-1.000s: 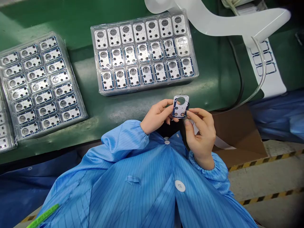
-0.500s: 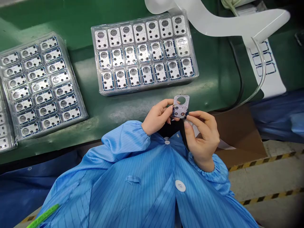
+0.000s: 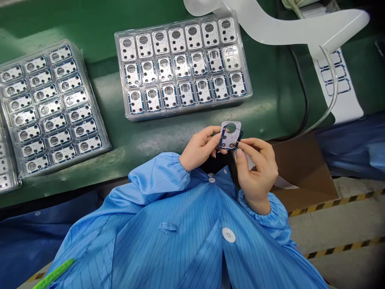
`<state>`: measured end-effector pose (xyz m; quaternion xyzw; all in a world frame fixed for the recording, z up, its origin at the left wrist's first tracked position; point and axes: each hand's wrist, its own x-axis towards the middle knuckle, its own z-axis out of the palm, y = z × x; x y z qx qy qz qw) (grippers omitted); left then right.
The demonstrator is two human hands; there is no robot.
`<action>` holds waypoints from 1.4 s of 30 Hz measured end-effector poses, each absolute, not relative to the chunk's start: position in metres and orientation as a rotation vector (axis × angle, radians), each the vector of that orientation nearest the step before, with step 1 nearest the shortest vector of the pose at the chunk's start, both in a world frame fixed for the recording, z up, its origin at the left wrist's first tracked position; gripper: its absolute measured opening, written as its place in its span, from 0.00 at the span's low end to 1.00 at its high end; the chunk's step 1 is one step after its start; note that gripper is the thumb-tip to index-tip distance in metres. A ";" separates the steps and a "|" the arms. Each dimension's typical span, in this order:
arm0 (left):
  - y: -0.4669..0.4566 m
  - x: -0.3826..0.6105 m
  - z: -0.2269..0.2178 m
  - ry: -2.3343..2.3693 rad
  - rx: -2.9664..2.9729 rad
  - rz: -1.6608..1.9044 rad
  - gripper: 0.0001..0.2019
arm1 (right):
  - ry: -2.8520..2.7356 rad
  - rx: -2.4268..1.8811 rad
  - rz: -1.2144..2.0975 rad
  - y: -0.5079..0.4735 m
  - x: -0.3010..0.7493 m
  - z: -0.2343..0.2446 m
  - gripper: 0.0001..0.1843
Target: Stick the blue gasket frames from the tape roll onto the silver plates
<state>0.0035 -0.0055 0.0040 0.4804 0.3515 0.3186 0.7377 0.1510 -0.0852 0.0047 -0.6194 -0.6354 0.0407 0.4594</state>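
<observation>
Both my hands hold one small silver plate with a blue rim and a round hole (image 3: 230, 135) just above the table's near edge. My left hand (image 3: 200, 147) pinches its left side with curled fingers. My right hand (image 3: 257, 168) grips its right lower corner between thumb and forefinger. Blue striped sleeves cover both arms. A clear tray (image 3: 248, 82) filled with several rows of the same plates lies on the green table directly beyond my hands.
A second clear tray of plates (image 3: 99, 128) lies at the left, another at the far left edge. A white backing strip (image 3: 288, 32) with blue outlines curls at the top right over a black cable. A brown cardboard box (image 3: 306, 172) stands right of my hands.
The plate has tilted slightly between my fingers, showing its blue rim again; both hands stay in place.
</observation>
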 end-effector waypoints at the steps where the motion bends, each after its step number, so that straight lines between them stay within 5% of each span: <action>1: -0.006 0.004 0.004 0.772 1.054 0.698 0.15 | -1.565 -1.523 0.101 -0.085 0.151 0.005 0.12; 42: -0.006 0.003 0.003 0.781 1.098 0.678 0.15 | -1.589 -1.507 0.081 -0.086 0.154 0.003 0.13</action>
